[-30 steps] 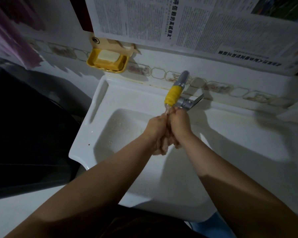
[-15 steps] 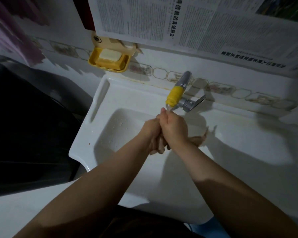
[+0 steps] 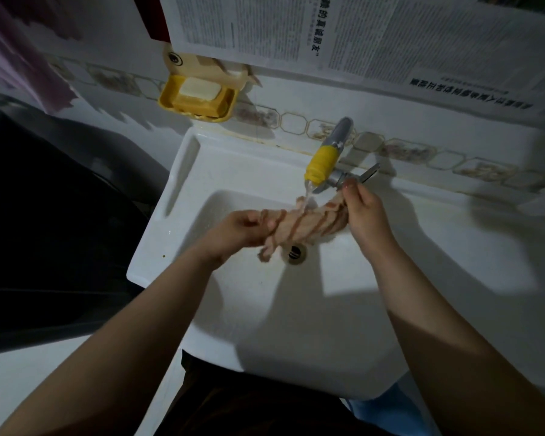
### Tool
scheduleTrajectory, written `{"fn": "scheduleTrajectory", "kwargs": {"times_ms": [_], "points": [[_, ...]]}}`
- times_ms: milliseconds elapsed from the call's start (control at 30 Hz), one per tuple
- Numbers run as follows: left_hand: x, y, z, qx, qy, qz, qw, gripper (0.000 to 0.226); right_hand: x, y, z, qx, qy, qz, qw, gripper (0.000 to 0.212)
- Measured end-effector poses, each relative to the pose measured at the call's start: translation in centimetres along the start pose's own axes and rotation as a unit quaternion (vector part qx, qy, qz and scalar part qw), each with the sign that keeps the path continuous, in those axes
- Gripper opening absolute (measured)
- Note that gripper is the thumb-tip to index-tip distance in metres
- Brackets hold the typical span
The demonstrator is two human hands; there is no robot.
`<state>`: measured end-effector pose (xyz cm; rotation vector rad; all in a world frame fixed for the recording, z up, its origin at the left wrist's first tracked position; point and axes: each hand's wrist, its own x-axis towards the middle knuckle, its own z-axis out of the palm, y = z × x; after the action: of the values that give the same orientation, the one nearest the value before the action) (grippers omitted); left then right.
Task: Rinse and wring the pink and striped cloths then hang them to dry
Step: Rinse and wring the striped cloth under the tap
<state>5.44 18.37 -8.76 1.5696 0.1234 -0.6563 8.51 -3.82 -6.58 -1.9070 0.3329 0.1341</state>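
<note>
Both hands clamped on striped cloth (image 3: 299, 226) ends, left hand (image 3: 238, 229) & right hand (image 3: 361, 212) apart, cloth stretched under tap (image 3: 323, 160) stream above drain (image 3: 295, 253); prob soft, soaked, heavy-ish, slippery, so grip ends & twist.

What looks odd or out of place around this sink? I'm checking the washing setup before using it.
The tap has a yellow sleeve fitted over its spout, and newspaper is stuck to the wall above. Otherwise nothing stands out: both hands hold the striped cloth under the water.
</note>
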Motion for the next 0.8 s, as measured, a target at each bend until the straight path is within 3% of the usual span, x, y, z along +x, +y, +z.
{"fn": "scheduleTrajectory", "kwargs": {"times_ms": [67,167,200,267,333,400,433,500,600,700,800], "points": [[0.0,0.5,0.4,-0.047,0.017,0.039,0.998,0.05,0.1,-0.2,0.2,-0.005,-0.023,0.019,1.0,0.036],[0.4,2.0,1.8,-0.074,0.084,0.066,0.992,0.03,0.1,-0.1,0.3,-0.081,-0.133,0.084,0.984,0.06],[0.5,2.4,2.1,-0.073,0.095,0.07,0.99,0.027,-0.1,0.2,0.3,-0.106,-0.18,0.096,0.973,0.059],[0.6,3.3,2.7,-0.066,0.107,0.066,0.99,0.029,-0.7,0.9,0.5,-0.079,-0.235,0.101,0.964,0.033],[0.6,3.7,3.3,-0.07,0.121,0.061,0.988,0.031,-0.7,1.3,0.5,0.078,-0.21,0.115,0.968,0.016],[1.0,3.8,4.1,-0.063,0.146,0.055,0.986,0.031,-0.8,1.4,0.8,0.219,-0.148,0.132,0.955,0.018],[1.4,3.8,4.5,-0.064,0.163,0.05,0.983,0.032,-1.1,1.1,1.4,0.216,-0.111,0.112,0.964,0.024],[2.1,3.7,5.6,-0.104,0.191,0.021,0.976,0.037,-2.0,0.5,3.0,0.091,-0.053,0.031,0.994,0.036],[3.0,3.7,7.7,-0.104,0.195,-0.026,0.975,0.046,-2.4,-1.0,4.8,-0.053,-0.006,-0.028,0.998,0.042],[3.3,3.9,9.2,-0.064,0.188,-0.076,0.977,0.059,-0.5,-1.5,4.7,-0.114,0.077,-0.001,0.991,0.037],[4.0,3.4,8.1,-0.096,0.183,-0.116,0.972,0.057,-1.6,-1.3,5.9,-0.15,0.055,-0.069,0.985,0.042]]}}
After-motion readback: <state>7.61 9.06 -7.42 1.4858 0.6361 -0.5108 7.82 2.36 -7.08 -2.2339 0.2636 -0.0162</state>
